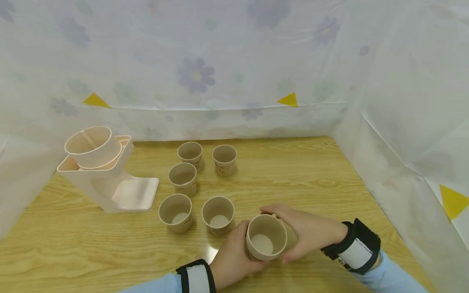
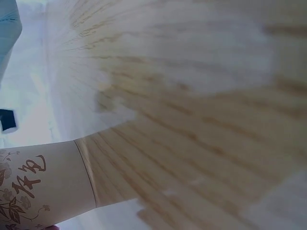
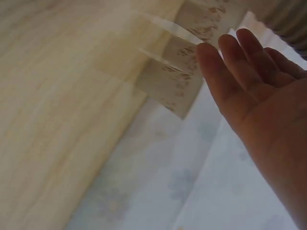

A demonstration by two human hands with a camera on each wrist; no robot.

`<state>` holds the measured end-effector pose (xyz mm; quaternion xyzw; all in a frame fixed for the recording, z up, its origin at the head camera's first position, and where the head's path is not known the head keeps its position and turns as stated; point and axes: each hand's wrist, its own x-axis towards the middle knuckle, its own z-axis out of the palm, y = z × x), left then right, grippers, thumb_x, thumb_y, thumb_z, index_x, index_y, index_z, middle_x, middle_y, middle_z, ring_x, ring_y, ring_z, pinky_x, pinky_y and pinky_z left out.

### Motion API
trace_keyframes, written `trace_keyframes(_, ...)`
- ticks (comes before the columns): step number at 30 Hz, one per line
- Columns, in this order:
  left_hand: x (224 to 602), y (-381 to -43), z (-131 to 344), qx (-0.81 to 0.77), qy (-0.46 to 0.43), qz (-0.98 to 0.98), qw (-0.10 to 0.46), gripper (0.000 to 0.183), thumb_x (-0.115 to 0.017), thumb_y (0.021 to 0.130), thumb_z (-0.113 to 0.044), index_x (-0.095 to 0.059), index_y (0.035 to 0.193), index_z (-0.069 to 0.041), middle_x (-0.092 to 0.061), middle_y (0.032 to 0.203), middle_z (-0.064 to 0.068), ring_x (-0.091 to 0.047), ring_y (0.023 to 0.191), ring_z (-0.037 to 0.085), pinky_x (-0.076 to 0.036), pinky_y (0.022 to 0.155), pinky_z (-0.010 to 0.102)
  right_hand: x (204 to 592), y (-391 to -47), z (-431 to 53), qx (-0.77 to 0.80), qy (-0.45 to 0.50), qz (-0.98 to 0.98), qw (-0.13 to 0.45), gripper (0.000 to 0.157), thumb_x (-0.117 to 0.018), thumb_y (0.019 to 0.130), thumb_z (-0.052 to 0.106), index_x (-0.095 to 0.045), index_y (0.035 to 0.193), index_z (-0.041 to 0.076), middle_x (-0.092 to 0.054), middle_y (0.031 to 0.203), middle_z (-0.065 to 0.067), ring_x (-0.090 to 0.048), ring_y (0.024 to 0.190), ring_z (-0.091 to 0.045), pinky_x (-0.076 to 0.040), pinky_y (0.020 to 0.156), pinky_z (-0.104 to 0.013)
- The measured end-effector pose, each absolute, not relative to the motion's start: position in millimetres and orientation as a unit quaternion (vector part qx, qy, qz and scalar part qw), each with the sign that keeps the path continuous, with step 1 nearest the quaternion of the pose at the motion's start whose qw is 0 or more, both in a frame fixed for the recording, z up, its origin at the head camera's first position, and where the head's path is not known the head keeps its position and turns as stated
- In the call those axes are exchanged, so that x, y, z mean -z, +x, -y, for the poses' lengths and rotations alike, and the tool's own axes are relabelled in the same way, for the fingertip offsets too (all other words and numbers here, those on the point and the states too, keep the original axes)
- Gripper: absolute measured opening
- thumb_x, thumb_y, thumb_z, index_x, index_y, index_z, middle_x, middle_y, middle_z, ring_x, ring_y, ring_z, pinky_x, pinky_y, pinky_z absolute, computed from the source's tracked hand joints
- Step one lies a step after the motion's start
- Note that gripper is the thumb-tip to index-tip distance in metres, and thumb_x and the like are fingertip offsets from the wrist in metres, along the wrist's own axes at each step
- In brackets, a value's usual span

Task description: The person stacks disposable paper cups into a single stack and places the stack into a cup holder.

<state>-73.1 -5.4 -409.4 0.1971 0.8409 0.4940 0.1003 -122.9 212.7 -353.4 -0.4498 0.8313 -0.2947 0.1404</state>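
Cup (image 1: 266, 238): beige, round-rimmed, brown floral print; left hand (image 1: 233, 260) grips it, right hand (image 1: 311, 228) beside it, fingers straight.

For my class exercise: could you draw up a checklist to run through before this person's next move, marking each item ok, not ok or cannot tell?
1. Left hand gripping the held cup: ok.
2. Held cup empty inside: ok, its bottom shows bare.
3. Right hand off the held cup: cannot tell; its fingers lie close beside it.
4. Standing cups upright, mouths up: ok, all five.
5. Standing cups in equal columns: not ok; three on the left, two on the right.
6. Pale stand upright on the table: ok.
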Motion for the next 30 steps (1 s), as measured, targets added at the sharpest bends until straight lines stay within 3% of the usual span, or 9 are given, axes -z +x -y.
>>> trace_keyframes(4,409,-73,7,-0.491,0.195,-0.843,0.102,0.070,-0.079,0.068,-0.032,-0.044,0.125,-0.010,-0.056,0.119,0.004,-0.054,0.110,0.017,-0.049,0.096,0.045,379,-128,-218,0.379,-0.435,-0.788,0.216,0.091,-0.081,0.068,0.030,-0.033,0.142,0.010,-0.049,0.137,-0.008,-0.047,0.123,-0.019,-0.043,0.101,-0.045)
trace_keyframes(8,409,-72,7,-0.488,0.192,-0.846,0.098,0.071,-0.079,0.068,-0.032,-0.044,0.126,-0.010,-0.055,0.119,0.004,-0.053,0.110,0.017,-0.048,0.096,0.045,397,-128,-212,0.446,-0.436,-0.742,0.246,0.087,-0.081,0.068,0.023,-0.034,0.142,0.014,-0.048,0.137,-0.009,-0.045,0.125,-0.019,-0.040,0.105,-0.044)
trace_keyframes(14,405,-68,6,-0.452,0.189,-0.869,0.069,0.069,-0.079,0.066,-0.033,-0.045,0.122,-0.009,-0.049,0.116,0.003,-0.050,0.109,0.019,-0.049,0.094,0.044,407,-124,-206,0.467,-0.416,-0.751,0.213,0.081,-0.081,0.068,0.026,-0.041,0.137,0.013,-0.054,0.131,-0.009,-0.051,0.117,-0.018,-0.044,0.101,-0.042)
trace_keyframes(17,397,-66,8,-0.426,0.184,-0.883,0.075,0.077,-0.079,0.066,-0.035,-0.042,0.127,-0.004,-0.046,0.120,0.008,-0.050,0.109,0.022,-0.051,0.092,0.043,409,-123,-204,0.464,-0.406,-0.763,0.196,0.080,-0.082,0.067,0.028,-0.044,0.135,0.014,-0.057,0.129,-0.008,-0.053,0.116,-0.017,-0.045,0.100,-0.042)
trace_keyframes(21,373,-65,20,-0.418,0.174,-0.886,0.102,0.082,-0.073,0.071,-0.016,-0.030,0.139,0.004,-0.043,0.128,0.017,-0.050,0.107,0.025,-0.052,0.086,0.042,412,-124,-204,0.463,-0.403,-0.768,0.181,0.080,-0.082,0.066,0.024,-0.044,0.135,0.011,-0.058,0.128,-0.010,-0.053,0.116,-0.018,-0.046,0.099,-0.045)
trace_keyframes(23,357,-64,28,-0.431,0.172,-0.880,0.097,0.075,-0.067,0.071,-0.005,-0.032,0.137,0.006,-0.046,0.122,0.016,-0.049,0.097,0.021,-0.051,0.078,0.035,413,-126,-204,0.465,-0.394,-0.773,0.176,0.080,-0.083,0.065,0.021,-0.044,0.135,0.010,-0.058,0.127,-0.010,-0.054,0.115,-0.018,-0.046,0.098,-0.045)
trace_keyframes(25,344,-62,33,-0.443,0.186,-0.874,0.073,0.060,-0.061,0.070,0.002,-0.043,0.127,0.003,-0.050,0.109,0.010,-0.046,0.087,0.014,-0.047,0.072,0.027,413,-129,-204,0.472,-0.384,-0.774,0.175,0.080,-0.083,0.065,0.019,-0.044,0.134,0.008,-0.058,0.126,-0.012,-0.054,0.114,-0.018,-0.046,0.098,-0.045)
trace_keyframes(28,329,-60,38,-0.428,0.233,-0.873,0.018,0.041,-0.062,0.069,0.003,-0.055,0.109,-0.003,-0.050,0.090,0.001,-0.043,0.077,0.010,-0.044,0.067,0.023,413,-136,-204,0.480,-0.373,-0.774,0.180,0.079,-0.082,0.065,0.017,-0.044,0.133,0.006,-0.058,0.126,-0.014,-0.054,0.113,-0.019,-0.046,0.097,-0.046)
trace_keyframes(30,320,-66,40,-0.381,0.257,-0.888,-0.013,0.036,-0.066,0.069,-0.002,-0.058,0.104,-0.006,-0.053,0.088,0.000,-0.045,0.078,0.009,-0.046,0.067,0.024,414,-140,-203,0.479,-0.373,-0.774,0.179,0.078,-0.082,0.066,0.017,-0.044,0.133,0.004,-0.058,0.126,-0.016,-0.054,0.113,-0.020,-0.046,0.097,-0.047)
